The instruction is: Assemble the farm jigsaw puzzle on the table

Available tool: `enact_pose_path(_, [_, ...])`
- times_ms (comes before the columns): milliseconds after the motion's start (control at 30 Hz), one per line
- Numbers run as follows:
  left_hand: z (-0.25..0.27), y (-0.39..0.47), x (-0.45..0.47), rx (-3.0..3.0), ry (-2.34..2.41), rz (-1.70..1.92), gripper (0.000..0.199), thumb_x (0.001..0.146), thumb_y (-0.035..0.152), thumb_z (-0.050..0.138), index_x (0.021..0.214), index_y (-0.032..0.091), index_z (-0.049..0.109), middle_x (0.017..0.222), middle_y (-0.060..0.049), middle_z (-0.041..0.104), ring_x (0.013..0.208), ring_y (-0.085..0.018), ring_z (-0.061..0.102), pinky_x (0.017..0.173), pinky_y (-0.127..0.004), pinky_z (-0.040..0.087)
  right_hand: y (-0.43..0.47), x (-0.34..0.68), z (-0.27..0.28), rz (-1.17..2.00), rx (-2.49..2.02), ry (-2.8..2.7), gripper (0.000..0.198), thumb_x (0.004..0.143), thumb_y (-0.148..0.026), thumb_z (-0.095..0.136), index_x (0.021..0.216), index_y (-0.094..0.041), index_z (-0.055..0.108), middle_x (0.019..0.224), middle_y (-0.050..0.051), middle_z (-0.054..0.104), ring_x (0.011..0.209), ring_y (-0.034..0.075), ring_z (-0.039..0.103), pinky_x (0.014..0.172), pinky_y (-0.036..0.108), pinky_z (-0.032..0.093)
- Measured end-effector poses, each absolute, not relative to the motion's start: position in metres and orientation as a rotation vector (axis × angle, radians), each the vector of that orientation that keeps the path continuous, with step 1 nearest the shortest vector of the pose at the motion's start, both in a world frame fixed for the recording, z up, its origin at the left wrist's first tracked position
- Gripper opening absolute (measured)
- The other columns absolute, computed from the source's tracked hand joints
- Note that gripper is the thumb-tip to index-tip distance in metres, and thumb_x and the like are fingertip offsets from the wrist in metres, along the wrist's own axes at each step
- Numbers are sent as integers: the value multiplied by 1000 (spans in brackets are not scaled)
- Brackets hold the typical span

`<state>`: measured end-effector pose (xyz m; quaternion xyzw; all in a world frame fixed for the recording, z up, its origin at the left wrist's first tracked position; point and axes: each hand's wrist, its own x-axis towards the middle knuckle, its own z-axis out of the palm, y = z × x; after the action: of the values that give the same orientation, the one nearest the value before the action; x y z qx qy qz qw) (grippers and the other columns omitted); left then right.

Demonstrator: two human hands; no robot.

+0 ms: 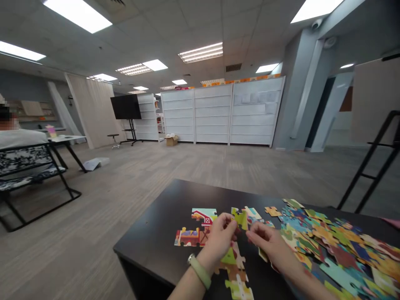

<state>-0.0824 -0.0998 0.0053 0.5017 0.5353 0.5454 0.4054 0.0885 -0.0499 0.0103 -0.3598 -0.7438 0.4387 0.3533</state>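
Note:
A green jigsaw puzzle piece (241, 219) is held up over the dark table, pinched at its left by my left hand (220, 236). My right hand (271, 243) is closed, its fingertips at the lower right edge of that piece. Joined pieces with a red barn (204, 216) lie left of my left hand, along with a red and purple section (189, 236). Below my hands, more joined pieces (239, 287) run toward the near edge. Another piece (263, 255) shows partly under my right hand; whether it is held I cannot tell.
A large heap of loose puzzle pieces (340, 246) covers the table's right side, with a single orange piece (273, 211) beside it. The dark table (150, 233) has its left corner near me. At far left a person sits on a patterned chair (28, 162).

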Motion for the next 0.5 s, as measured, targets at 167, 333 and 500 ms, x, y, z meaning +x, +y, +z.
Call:
enact_pose_path(167, [12, -80, -143, 1452, 1551, 1425, 25, 92, 32, 54, 106, 19, 69, 106, -7, 69, 101, -21, 60, 89, -31, 48, -50, 100, 5, 989, -985, -1979, 29, 80, -53, 62, 81, -24, 60, 70, -1, 59, 66, 19, 55, 60, 29, 43])
enact_pose_path(333, [9, -54, -168, 1580, 1733, 1347, 20, 86, 27, 61, 98, 15, 72, 79, -3, 69, 77, -19, 61, 77, -30, 47, -54, 93, 9, 952, -1013, -2051, 24, 83, -50, 58, 88, -26, 62, 68, -2, 60, 60, 18, 55, 56, 29, 41])
enact_pose_path(500, [6, -40, -165, 1651, 1793, 1280, 18, 85, 29, 62, 85, 16, 74, 78, -4, 73, 75, -18, 65, 72, -27, 47, -55, 93, 3, 987, -1005, -2091, 26, 87, -51, 55, 95, -27, 62, 73, -1, 62, 61, 19, 58, 58, 30, 45])
